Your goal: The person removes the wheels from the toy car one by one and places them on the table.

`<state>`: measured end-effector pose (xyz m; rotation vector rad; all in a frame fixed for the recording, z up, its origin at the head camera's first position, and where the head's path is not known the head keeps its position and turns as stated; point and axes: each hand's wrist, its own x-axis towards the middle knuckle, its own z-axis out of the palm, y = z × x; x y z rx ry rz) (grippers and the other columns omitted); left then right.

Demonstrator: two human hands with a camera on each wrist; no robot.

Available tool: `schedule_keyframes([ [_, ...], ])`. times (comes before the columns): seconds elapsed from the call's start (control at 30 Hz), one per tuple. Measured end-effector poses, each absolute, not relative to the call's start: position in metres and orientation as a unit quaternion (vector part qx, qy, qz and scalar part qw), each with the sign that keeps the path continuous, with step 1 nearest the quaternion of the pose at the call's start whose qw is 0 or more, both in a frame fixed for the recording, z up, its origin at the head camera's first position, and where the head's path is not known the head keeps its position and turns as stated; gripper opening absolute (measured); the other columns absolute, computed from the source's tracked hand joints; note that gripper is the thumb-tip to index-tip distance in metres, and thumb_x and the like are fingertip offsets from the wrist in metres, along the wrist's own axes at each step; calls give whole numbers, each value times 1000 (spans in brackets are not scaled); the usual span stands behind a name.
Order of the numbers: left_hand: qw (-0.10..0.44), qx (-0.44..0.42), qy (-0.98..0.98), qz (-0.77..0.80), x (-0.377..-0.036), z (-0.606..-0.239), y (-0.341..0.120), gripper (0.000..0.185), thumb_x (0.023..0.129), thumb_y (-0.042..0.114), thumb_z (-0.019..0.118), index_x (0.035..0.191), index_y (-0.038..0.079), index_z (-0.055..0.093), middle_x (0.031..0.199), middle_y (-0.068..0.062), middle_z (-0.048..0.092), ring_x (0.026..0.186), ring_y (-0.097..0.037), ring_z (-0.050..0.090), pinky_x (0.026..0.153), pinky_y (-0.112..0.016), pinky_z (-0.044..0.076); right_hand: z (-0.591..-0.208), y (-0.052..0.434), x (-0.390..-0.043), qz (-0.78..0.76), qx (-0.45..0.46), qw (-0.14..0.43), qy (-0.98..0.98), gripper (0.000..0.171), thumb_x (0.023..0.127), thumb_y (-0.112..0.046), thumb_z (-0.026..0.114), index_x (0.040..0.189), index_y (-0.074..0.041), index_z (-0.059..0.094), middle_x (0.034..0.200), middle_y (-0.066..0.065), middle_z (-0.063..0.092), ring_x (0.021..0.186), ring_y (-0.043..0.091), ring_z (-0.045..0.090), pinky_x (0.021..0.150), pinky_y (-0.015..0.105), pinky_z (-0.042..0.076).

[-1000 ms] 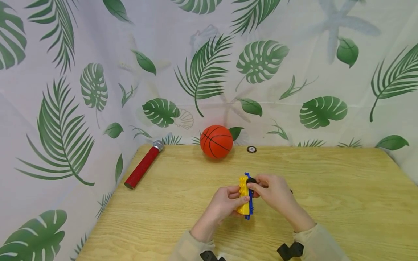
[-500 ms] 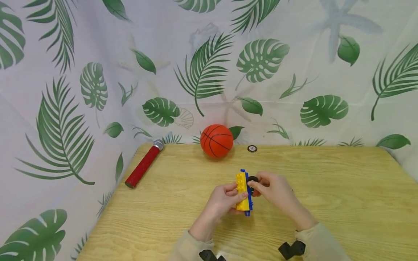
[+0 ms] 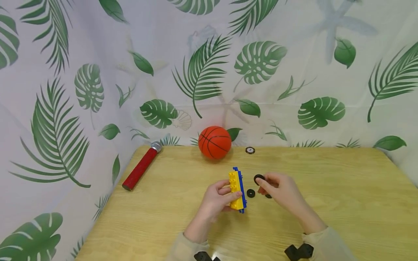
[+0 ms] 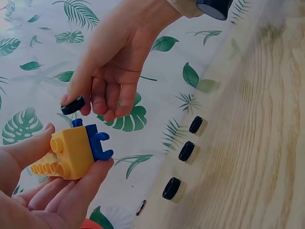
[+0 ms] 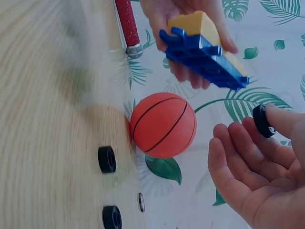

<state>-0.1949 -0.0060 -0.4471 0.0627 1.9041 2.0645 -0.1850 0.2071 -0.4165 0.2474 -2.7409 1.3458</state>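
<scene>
My left hand [image 3: 217,197] grips a yellow studded toy block [image 3: 234,188] joined to a blue base [image 3: 242,192]. In the right wrist view, small blue pegs and hooks show on the base [image 5: 205,59]. Between thumb and index finger, my right hand [image 3: 281,188] pinches a black toy wheel [image 3: 259,179], held above the table and apart from the block. Another black wheel [image 3: 250,193] lies on the table between the hands. A further wheel [image 3: 268,196] is partly hidden under my right hand. Three loose wheels [image 4: 186,150] appear on the table in the left wrist view.
Toward the table's back edge sit an orange toy basketball [image 3: 214,142] and a small round chip [image 3: 250,150]. A red microphone [image 3: 142,166] with a silver head lies along the left edge. Leaf-patterned cloth [image 3: 209,72] hangs behind the wooden table [image 3: 163,217].
The wheel in my right hand was up against the blue base and is now away from it, to the right. The left hand has shifted left with the block, exposing a wheel on the table.
</scene>
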Motion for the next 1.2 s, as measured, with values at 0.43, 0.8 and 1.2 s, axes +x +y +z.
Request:
schedule_keyframes([
  [0.43,172,21,667,724,-197,-443,-14,56,90,16,74,140,4,52,124,-15,68,97,-24,72,75,-39,62,-414,251,-183,505,-1,7,-863,47,97,-37,64,124,0,67,99,7,77,82,15,73,77,31,60],
  [0.8,176,23,665,725,-195,-444,-17,58,90,15,74,141,3,50,126,-17,67,98,-25,71,75,-38,62,-424,284,-181,643,10,15,-765,6,94,-16,69,93,-10,70,88,-15,74,81,6,71,76,21,59],
  [1.2,177,20,676,715,-194,-443,-19,60,90,18,74,143,3,49,128,-15,66,99,-23,71,75,-36,62,-448,320,-180,709,16,-14,-705,19,96,-10,65,108,-24,66,92,-7,76,83,12,74,72,27,62],
])
